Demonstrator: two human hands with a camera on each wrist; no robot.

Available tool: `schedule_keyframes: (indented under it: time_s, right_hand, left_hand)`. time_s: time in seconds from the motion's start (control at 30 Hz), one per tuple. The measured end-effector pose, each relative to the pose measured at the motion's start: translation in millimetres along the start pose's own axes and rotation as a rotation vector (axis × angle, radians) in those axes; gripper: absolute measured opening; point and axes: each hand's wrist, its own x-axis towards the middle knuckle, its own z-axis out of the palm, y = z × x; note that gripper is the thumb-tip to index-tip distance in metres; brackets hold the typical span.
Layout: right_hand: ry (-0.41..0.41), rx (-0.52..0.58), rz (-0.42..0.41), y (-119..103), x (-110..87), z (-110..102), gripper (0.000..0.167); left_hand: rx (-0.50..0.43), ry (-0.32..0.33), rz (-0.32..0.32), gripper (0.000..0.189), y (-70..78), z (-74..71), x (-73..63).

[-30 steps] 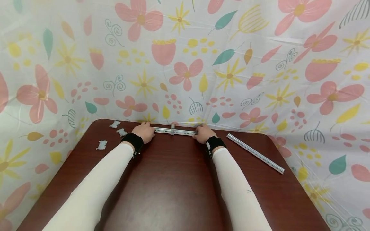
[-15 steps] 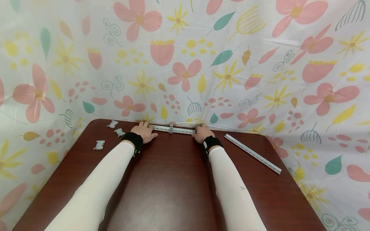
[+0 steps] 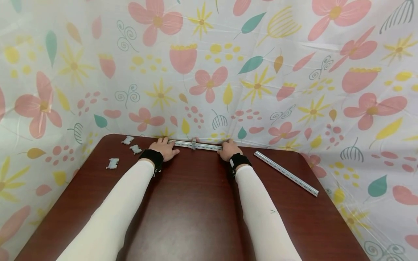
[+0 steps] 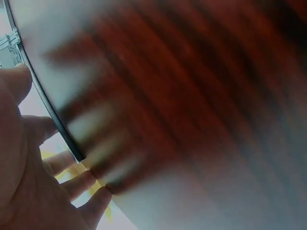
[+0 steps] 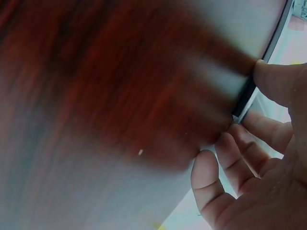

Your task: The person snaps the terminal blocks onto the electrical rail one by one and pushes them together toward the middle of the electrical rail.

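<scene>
Near the far edge of the table lies a slotted metal DIN rail, with a small grey terminal block seated across it near the middle. My left hand rests at the rail's left end, its thumb spread away from the rail in the head view. In the left wrist view, that hand's fingers lie loosely extended beside the rail's end. My right hand pinches the opposite end. The right wrist view shows its thumb on one side of the rail and a finger on the other.
A second DIN rail lies slanted on the right of the brown table. Several loose grey terminal blocks lie at the left. A flower-print curtain hangs just behind the table's far edge.
My left thumb has moved off the rail and spread outward, and the left fingers have loosened. The right hand keeps its hold. The view has shifted slightly.
</scene>
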Motion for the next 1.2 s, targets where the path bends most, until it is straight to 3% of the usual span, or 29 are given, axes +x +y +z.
schedule_keyframes:
  time_s: [0.83, 1.2]
  right_hand:
    - [0.031, 0.047, -0.006, -2, -14.4, -4, 0.055]
    - [0.067, 0.057, -0.013, 7, -5.9, 6, 0.059]
  left_hand:
    - [0.06, 0.029, 0.027, 0.072, -5.1, 9.6, 2.7]
    - [-0.011, 0.059, 0.026, 0.075, -4.5, 12.4, 1.5]
